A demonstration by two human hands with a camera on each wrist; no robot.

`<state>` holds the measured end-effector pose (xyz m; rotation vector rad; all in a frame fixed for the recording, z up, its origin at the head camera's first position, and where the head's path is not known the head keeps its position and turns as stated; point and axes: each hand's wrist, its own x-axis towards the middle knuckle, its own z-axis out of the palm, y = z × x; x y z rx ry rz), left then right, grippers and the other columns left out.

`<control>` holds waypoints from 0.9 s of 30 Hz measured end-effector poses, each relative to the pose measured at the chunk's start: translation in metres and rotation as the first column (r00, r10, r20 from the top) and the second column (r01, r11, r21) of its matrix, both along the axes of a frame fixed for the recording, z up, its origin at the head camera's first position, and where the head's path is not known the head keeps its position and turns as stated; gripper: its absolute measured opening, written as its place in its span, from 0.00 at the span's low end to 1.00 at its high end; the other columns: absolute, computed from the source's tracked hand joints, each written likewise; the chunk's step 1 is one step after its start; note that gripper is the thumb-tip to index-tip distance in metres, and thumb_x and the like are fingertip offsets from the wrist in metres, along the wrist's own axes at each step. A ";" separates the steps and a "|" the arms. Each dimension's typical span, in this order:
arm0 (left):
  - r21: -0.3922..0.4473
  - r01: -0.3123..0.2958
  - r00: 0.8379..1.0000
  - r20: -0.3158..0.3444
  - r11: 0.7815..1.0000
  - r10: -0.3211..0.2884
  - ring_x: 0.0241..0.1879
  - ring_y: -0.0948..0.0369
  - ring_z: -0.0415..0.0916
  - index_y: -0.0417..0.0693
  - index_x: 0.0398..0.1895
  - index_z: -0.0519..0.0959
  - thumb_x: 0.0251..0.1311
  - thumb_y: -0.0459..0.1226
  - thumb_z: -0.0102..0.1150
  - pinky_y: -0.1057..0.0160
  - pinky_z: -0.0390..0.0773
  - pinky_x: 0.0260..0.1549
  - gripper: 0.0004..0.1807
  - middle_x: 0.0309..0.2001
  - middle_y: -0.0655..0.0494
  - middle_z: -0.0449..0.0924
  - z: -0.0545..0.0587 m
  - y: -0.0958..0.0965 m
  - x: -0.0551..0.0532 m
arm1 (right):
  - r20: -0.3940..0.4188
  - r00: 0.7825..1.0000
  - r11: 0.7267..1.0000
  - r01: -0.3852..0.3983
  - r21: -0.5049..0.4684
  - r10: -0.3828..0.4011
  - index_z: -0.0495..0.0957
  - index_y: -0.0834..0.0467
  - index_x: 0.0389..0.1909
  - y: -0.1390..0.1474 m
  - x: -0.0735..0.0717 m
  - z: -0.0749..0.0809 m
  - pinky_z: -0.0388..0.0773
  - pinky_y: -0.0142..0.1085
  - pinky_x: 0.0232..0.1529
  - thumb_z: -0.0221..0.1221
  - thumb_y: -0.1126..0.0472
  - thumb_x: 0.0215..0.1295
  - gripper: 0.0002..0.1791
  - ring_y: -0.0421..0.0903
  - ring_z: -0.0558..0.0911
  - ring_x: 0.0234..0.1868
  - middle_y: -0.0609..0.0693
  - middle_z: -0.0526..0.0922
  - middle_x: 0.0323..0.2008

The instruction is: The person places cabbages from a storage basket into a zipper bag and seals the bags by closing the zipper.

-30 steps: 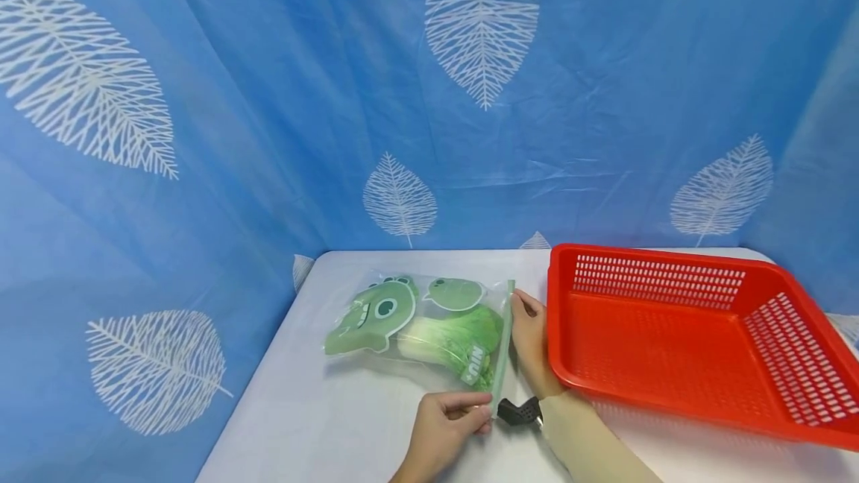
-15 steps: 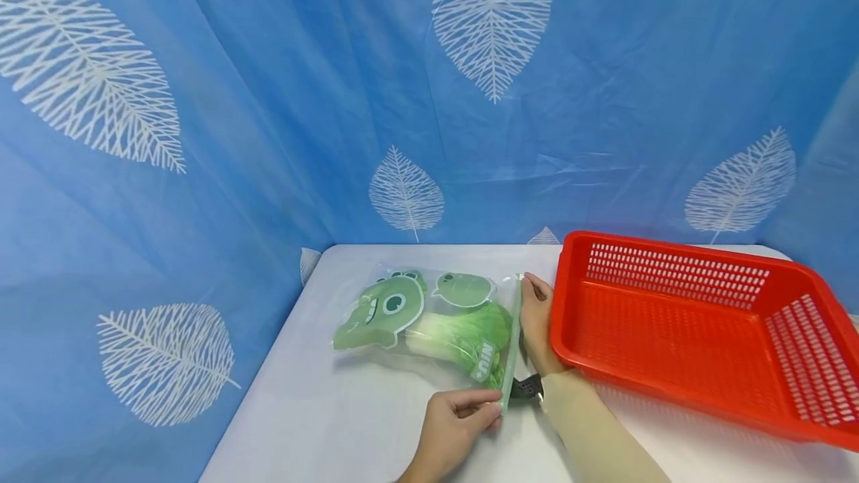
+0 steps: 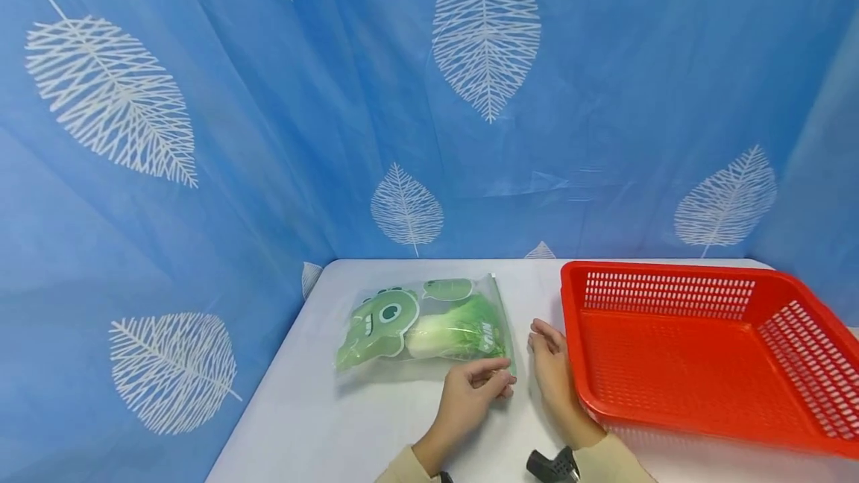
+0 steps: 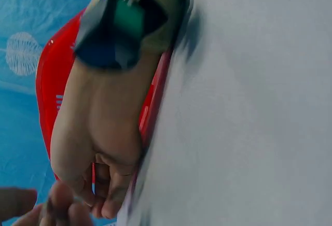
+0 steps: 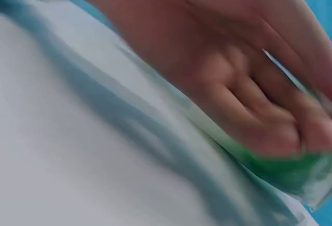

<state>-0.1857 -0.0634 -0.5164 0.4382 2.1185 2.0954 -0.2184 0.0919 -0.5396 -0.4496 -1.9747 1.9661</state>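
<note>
A clear zip bag [image 3: 429,375] printed with green cartoon shapes lies on the white table in the head view, with a green leafy cabbage [image 3: 439,330] inside. Its green-edged zip strip faces right. My left hand [image 3: 470,397] is at the bag's near right corner, fingers loosely bent and overlapping that corner. To the right of the strip, my right hand [image 3: 553,371] is apart from the bag, holding nothing, with relaxed fingers. The left wrist view shows the right hand [image 4: 104,127] beyond my left fingers [image 4: 62,200]. In the right wrist view, the bag is partly hidden behind my right hand [image 5: 228,81].
A red plastic basket [image 3: 671,364] with slotted walls stands on the right, close beside my right forearm. The white table [image 3: 322,438] ends at a blue curtain [image 3: 322,133] with white leaf prints at the back and left.
My right hand has let go of the strip's far end and drawn back toward me. My left hand's pinch on the near end has loosened. The bag now lies lower on the table.
</note>
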 end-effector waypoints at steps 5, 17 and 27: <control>-0.085 0.150 0.977 -0.143 0.985 -0.161 0.16 0.70 0.78 0.41 0.64 0.80 0.67 0.31 0.62 0.68 0.81 0.18 0.22 0.30 0.49 0.89 0.016 -0.008 0.007 | -0.018 0.994 0.991 -0.111 0.080 0.112 0.82 0.63 0.60 -0.013 0.054 0.012 0.79 0.25 0.45 0.57 0.66 0.75 0.17 0.34 0.83 0.46 0.58 0.86 0.53; -0.155 -0.303 0.607 -0.792 0.940 0.065 0.35 0.60 0.86 0.47 0.61 0.84 0.68 0.30 0.63 0.63 0.85 0.33 0.19 0.36 0.59 0.89 0.177 -0.082 -0.039 | -0.259 0.810 0.808 -0.383 0.448 0.527 0.79 0.52 0.65 0.059 0.091 0.172 0.78 0.27 0.55 0.57 0.64 0.76 0.19 0.41 0.83 0.57 0.48 0.84 0.59; -0.539 -0.520 0.651 -0.753 0.663 -0.101 0.77 0.52 0.53 0.53 0.80 0.61 0.77 0.55 0.49 0.39 0.58 0.71 0.34 0.79 0.54 0.56 0.300 -0.116 -0.073 | -0.075 0.874 0.328 -0.100 0.939 0.481 0.56 0.51 0.81 0.130 0.018 0.301 0.58 0.55 0.74 0.48 0.51 0.81 0.32 0.60 0.58 0.77 0.56 0.59 0.78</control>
